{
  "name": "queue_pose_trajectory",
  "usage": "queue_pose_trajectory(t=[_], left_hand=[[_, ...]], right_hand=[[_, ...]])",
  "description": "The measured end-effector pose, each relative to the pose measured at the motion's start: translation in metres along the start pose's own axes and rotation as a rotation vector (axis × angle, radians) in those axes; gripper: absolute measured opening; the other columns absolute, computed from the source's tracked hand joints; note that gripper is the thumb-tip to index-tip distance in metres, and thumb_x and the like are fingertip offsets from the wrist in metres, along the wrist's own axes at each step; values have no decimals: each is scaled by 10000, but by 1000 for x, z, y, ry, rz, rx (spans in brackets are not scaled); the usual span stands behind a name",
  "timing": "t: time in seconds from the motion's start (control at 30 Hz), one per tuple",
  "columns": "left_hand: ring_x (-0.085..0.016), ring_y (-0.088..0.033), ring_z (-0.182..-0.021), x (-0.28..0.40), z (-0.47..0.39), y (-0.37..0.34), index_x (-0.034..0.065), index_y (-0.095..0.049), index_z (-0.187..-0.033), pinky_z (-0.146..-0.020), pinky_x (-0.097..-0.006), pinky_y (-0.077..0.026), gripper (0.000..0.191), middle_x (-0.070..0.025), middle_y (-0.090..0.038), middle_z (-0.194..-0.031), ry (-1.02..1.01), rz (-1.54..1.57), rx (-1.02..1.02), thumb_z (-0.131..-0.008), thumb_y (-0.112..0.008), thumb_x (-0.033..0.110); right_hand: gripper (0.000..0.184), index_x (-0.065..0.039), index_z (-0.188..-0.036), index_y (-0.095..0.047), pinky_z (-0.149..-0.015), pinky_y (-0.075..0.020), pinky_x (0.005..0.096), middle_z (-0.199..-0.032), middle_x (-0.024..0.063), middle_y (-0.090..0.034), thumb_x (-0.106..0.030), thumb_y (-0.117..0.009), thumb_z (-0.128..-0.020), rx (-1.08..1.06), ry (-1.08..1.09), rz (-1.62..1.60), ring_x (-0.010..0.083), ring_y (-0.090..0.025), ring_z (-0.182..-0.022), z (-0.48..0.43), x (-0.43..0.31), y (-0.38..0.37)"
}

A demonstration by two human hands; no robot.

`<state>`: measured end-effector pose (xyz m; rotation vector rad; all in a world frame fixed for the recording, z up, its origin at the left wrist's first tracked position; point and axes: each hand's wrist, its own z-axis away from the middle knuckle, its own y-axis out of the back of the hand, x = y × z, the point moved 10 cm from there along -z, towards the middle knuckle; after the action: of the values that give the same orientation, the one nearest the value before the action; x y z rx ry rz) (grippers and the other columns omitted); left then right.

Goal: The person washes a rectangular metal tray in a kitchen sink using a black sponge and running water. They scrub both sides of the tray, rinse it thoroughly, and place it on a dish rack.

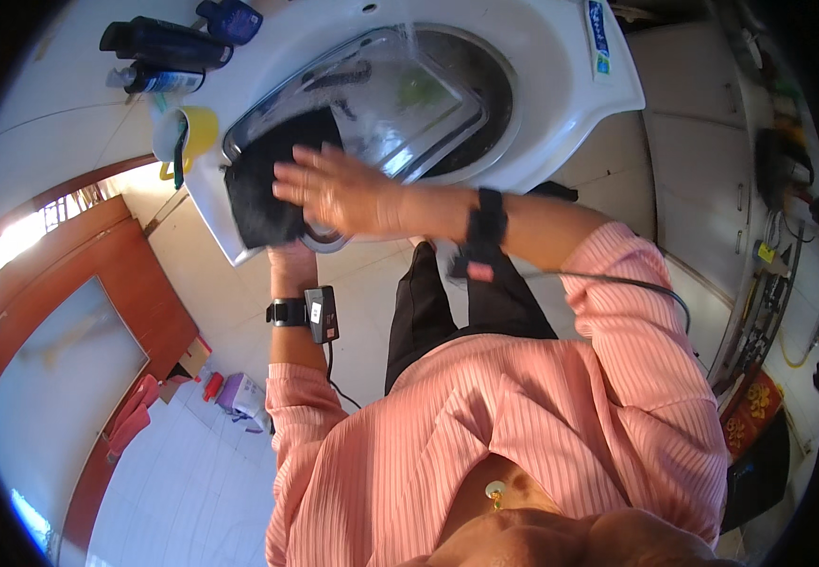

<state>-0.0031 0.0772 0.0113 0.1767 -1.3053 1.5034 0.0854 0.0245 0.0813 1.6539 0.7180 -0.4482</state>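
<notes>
A black flat item, perhaps cloth [261,184], lies over the left front rim of the white washbasin [565,106]. My right hand [331,188], slightly blurred, is on or just above it with fingers spread. Coming up from below, my left hand [292,255] reaches under the black item, which hides its fingers. A clear rectangular tray or panel [381,135] rests tilted across the bowl, wet and reflecting light. Water seems to run onto its far edge. Both wrists wear black straps with small devices.
Dark bottles [168,44] and a yellow-and-white cup [200,131] holding a toothbrush stand at the basin's left. A toothpaste tube [598,39] lies on the right rim. White cabinets [700,142] are at the right, a wooden door [133,262] at the left.
</notes>
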Motion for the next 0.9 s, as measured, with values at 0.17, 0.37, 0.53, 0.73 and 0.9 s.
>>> queue_pose_trajectory(t=[0.17,0.37,0.53,0.73,0.9], left_hand=[[-210,-573,-1072,-5,-6,16,22,-525,-1281,-929,-337,-472,468,-90,-592,-1227,16,-115,183,-1023,-464,408],[-189,-580,-1034,11,1,-12,28,-544,-1239,-892,-329,-483,438,-81,-604,-1179,13,-147,215,-1023,-477,403],[-117,-613,-866,34,-3,-53,62,-612,-1085,-781,-266,-502,294,-25,-661,-982,-67,-243,172,-1007,-542,337],[-109,-628,-847,57,10,-60,66,-622,-1064,-747,-254,-511,312,-14,-669,-961,-56,-309,87,-1004,-543,362],[-200,-597,-1020,31,-14,-34,57,-545,-1251,-874,-352,-498,504,-80,-623,-1143,82,-147,55,-979,-529,481]], right_hand=[[430,-120,-1312,-566,-1042,-359,544,-1402,111,-494,-260,-587,-906,137,-284,364,350,-437,-1288,2,170,47],[208,-107,-1092,-575,-842,-482,492,-1097,171,-560,-142,-575,-887,127,-420,394,402,-535,-1019,88,177,71],[135,-53,-1023,-538,-791,-479,463,-975,157,-544,-49,-537,-888,92,-393,83,380,-551,-986,101,101,82],[154,-15,-1006,-517,-750,-464,469,-943,196,-565,12,-568,-863,347,-460,58,425,-563,-921,125,95,164],[127,-3,-1031,-538,-758,-475,434,-937,235,-560,-22,-552,-906,503,-523,-21,456,-544,-897,157,112,207]])
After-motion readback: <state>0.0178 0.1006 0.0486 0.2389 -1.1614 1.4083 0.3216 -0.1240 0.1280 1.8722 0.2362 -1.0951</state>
